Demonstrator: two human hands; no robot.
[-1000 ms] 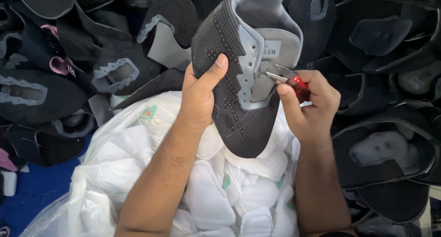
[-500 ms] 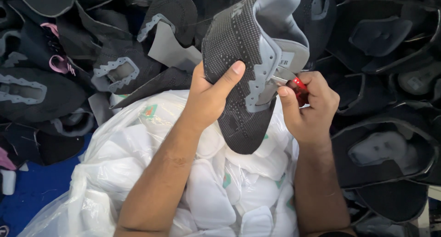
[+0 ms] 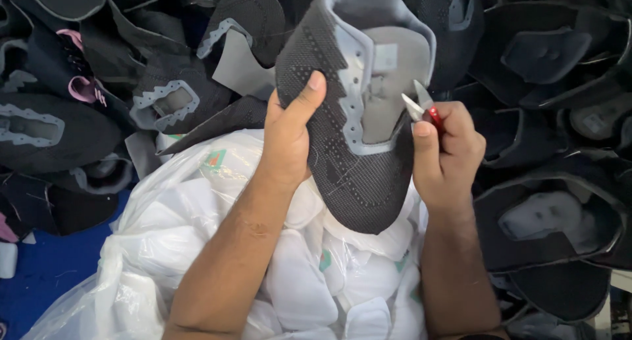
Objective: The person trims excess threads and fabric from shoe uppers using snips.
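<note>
i hold a dark knit shoe top (image 3: 359,116) up in the middle of my view. it is black with little dots and has a grey strip around its opening. the toe end points down toward 6 o'clock and the opening is up near 12 o'clock.

my left hand (image 3: 286,139) grips the shoe top on its 9 o'clock side. my thumb lies flat on the front of the knit and my other fingers are tucked behind it, so they are pressed tight on the cloth.

my right hand (image 3: 447,149) is at 3 o'clock of the shoe top, just beside its grey edge. its fingers are curled and pinching small red snips (image 3: 421,108). the two shiny tips of the snips are a little apart and point up toward 11 o'clock, right at the grey lining.

under my arms, toward 6 o'clock, is a big clear plastic bag (image 3: 197,208) full of white padded pieces (image 3: 296,281). the shoe top's toe hangs just over it.

all around, from 9 o'clock over 12 o'clock to 3 o'clock, lies a pile of more black shoe tops (image 3: 546,63). one at 9 o'clock has a pink bit (image 3: 82,90). a blue floor (image 3: 46,267) shows at 8 o'clock.
</note>
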